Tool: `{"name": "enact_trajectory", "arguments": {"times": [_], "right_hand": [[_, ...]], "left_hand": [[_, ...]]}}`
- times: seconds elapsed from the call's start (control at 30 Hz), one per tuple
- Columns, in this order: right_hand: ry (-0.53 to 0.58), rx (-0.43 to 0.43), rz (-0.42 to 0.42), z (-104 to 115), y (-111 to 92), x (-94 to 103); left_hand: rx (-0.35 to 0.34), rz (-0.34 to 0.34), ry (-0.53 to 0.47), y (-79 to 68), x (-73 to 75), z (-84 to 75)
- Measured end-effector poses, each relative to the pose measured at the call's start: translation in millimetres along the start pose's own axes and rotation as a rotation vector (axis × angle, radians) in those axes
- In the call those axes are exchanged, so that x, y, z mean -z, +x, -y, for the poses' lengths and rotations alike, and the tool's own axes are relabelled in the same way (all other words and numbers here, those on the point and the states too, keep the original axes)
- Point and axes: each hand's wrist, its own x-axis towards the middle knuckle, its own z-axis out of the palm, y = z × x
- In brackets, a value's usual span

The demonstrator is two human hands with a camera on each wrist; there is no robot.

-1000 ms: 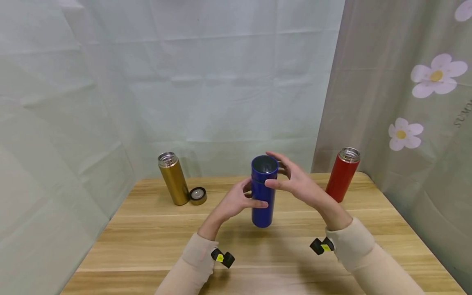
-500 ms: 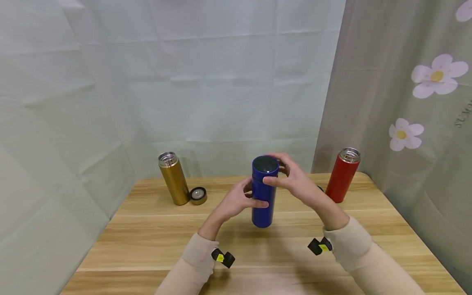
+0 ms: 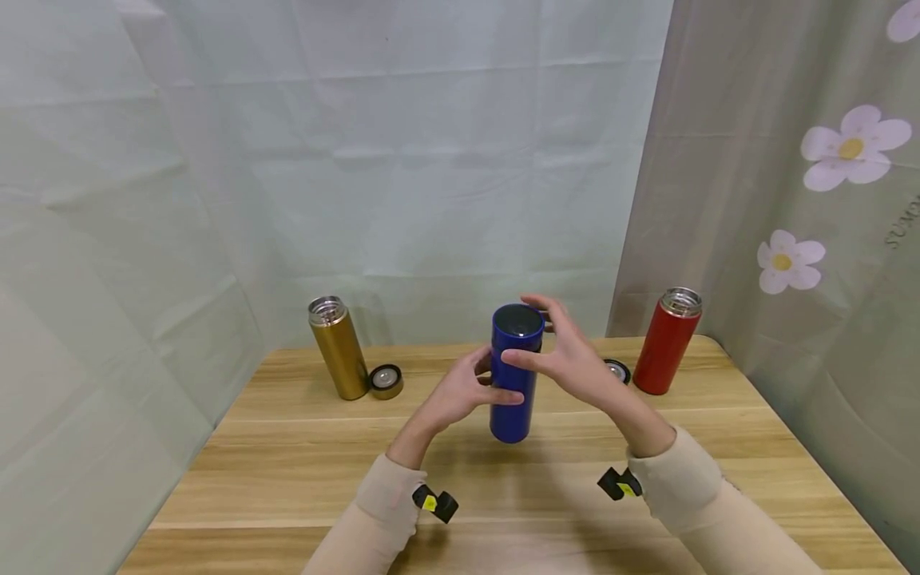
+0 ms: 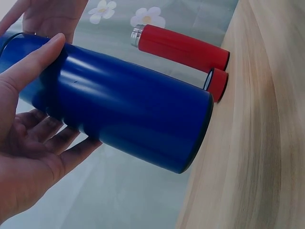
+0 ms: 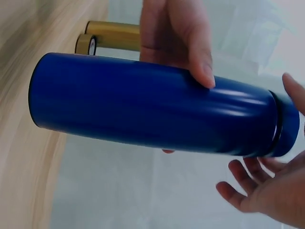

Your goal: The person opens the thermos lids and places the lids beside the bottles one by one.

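A blue thermos bottle (image 3: 512, 407), its dark-topped lid (image 3: 518, 320) in place, is held almost upright above the wooden table. My left hand (image 3: 460, 391) grips the body, thumb across the front and fingers behind, as the left wrist view shows. Around the lid is my right hand (image 3: 568, 359), its thumb lying across the front near the lid seam. In the right wrist view its fingers (image 5: 243, 176) are spread and loose below the lid (image 5: 288, 129), and the thumb stands off the lid's upper side.
Back left on the table (image 3: 302, 479) stands an uncapped gold bottle (image 3: 340, 355), its lid (image 3: 386, 382) beside it. An uncapped red bottle (image 3: 664, 347) stands back right, with a red lid (image 4: 218, 86) next to it. Curtains (image 3: 431, 184) hang behind.
The right thumb has shifted left across the front of the blue bottle, and the right fingers closed in on the lid, then loosened. My left hand has kept its hold.
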Motion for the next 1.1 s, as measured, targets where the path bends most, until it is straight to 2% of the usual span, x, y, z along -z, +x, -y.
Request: {"name": "enact_trajectory", "arguments": {"times": [0.1, 0.2, 0.47, 0.63, 1.1], "right_hand": [[-0.039, -0.006, -0.038, 3.3, 0.5, -3.6], [-0.024, -0.015, -0.032, 4.1, 1.7, -2.0], [0.115, -0.006, 0.102, 1.4, 3.1, 11.7], [0.164, 0.003, 0.144, 2.6, 3.6, 13.4], [0.213, -0.007, 0.1, 4.5, 1.7, 17.2]], "left_hand": [[-0.006, 0.001, 0.004, 0.3, -0.1, 0.3], [-0.009, 0.0, 0.01, 0.5, -0.2, 1.0], [-0.006, 0.002, 0.016, 0.5, 0.6, -0.5], [-0.007, 0.003, 0.016, 0.1, 1.2, 0.0], [0.016, 0.002, 0.027, -0.6, -0.1, 0.1]]}}
